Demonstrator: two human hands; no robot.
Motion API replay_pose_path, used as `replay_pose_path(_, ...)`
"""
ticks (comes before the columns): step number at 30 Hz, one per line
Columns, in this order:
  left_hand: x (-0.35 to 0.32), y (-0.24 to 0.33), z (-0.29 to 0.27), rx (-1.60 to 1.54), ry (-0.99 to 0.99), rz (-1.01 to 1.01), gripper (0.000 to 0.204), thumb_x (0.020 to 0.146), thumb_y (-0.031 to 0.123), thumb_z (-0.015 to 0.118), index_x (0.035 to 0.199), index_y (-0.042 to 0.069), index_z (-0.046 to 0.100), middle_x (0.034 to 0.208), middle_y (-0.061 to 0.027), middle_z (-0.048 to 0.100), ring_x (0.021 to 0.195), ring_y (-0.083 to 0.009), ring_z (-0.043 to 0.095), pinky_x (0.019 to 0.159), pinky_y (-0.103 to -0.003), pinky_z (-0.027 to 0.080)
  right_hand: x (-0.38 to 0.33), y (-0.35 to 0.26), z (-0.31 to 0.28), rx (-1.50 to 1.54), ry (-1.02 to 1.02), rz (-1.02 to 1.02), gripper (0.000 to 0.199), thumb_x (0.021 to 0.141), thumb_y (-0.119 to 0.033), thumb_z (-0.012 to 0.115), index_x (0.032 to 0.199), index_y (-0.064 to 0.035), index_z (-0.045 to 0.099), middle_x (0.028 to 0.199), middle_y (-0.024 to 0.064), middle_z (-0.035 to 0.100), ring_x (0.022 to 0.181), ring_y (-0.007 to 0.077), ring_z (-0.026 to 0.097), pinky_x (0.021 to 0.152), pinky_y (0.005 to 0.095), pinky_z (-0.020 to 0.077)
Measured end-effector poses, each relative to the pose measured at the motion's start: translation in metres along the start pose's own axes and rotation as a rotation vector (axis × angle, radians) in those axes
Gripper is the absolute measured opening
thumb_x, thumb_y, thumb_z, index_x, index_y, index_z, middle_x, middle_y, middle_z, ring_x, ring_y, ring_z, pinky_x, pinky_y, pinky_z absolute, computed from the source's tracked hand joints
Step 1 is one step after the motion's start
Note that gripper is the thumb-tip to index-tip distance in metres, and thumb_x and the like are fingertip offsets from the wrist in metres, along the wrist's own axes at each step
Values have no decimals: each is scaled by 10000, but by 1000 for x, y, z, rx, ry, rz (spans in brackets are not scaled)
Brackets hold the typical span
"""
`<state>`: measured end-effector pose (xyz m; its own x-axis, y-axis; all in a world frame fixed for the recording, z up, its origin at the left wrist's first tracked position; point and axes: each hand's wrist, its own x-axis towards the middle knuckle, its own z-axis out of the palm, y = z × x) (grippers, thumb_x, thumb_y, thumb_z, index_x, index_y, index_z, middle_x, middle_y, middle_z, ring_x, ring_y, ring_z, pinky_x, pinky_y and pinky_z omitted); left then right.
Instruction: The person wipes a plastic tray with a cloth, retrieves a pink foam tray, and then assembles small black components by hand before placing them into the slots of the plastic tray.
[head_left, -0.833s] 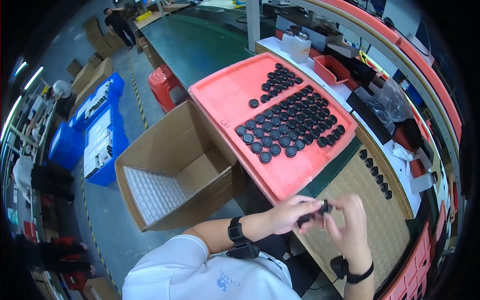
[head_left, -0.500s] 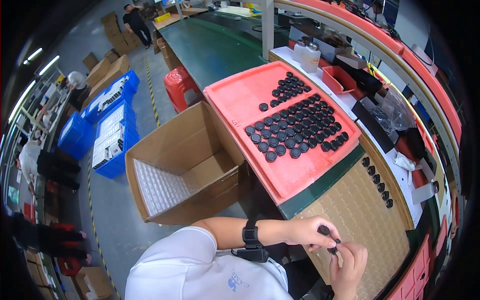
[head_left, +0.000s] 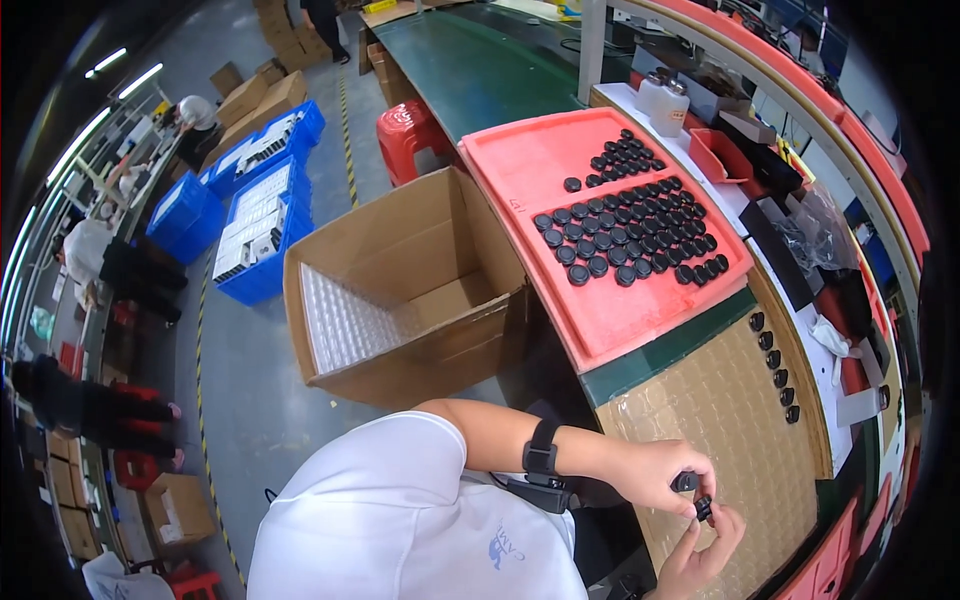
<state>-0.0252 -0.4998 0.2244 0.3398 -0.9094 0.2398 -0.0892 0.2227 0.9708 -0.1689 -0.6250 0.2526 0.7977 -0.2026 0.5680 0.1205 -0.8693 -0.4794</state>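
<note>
Left hand (head_left: 662,472) closed on a small black round cap (head_left: 685,482), pinched at fingertips. Right hand (head_left: 706,547) just below it, fingers curled around a second small black piece (head_left: 703,508); the two pieces nearly touching between the hands. Under both hands, a clear honeycomb tray (head_left: 720,400), a column of black caps (head_left: 775,366) along its far right edge. Beyond the hands, red tray (head_left: 530,160) loaded with rows of black caps (head_left: 635,225). Up and left of left forearm, open cardboard box (head_left: 400,290)

An open cardboard box (head_left: 400,290) with a clear blister sheet inside stands on the floor, up and left of the hands. Further left sit blue crates (head_left: 255,215). A red plastic stool (head_left: 410,135) stands far above.
</note>
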Motion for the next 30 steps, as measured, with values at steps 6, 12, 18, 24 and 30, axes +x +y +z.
replay_pose_path(6, 5, 5, -1, -198, -68, -63, 356, 776, 100, 692, 1103, 16, 577, 995, -51, 615, 920, -110, 565, 791, -271, 467, -24, 17, 9, 748, 223, 379, 282, 886, -210, 549, 1076, -8, 497, 890, 118, 523, 800, 195, 495, 690, 320, 392)
replay_pose_path(12, -4, 14, -10, -467, 3, -128, 386, 804, 113, 683, 1140, -11, 538, 1060, -60, 595, 949, -104, 568, 793, -234, 468, -11, 17, 26, 1770, 153, 544, 351, 913, -292, 537, 1144, -32, 488, 884, 88, 506, 739, 156, 444, 670, 285, 375)
replay_pose_path(18, -1, 3, -5, -461, 35, -147, 464, 777, 286, 738, 1073, -17, 547, 1025, -121, 601, 771, -133, 565, 681, -248, 476, -15, 16, 32, 1851, 144, 617, 331, 921, -279, 529, 1132, -27, 488, 888, 74, 523, 753, 146, 461, 686, 277, 395)
replay_pose_path(24, -1, 2, -1, -126, 105, 60, 413, 771, 218, 743, 1050, -16, 548, 1021, -131, 591, 781, -133, 558, 677, -232, 461, -11, 7, 26, 1648, 254, 618, 311, 921, -246, 525, 1128, -16, 491, 858, 71, 507, 718, 146, 451, 652, 268, 384)
replay_pose_path(30, -3, 17, -3, 221, 131, 195, 377, 750, 109, 742, 1053, -16, 555, 1003, -133, 587, 735, -121, 525, 663, -234, 443, -5, 9, 21, 654, 127, 252, 276, 910, -177, 530, 1111, 6, 477, 870, 68, 508, 744, 140, 472, 686, 250, 394)
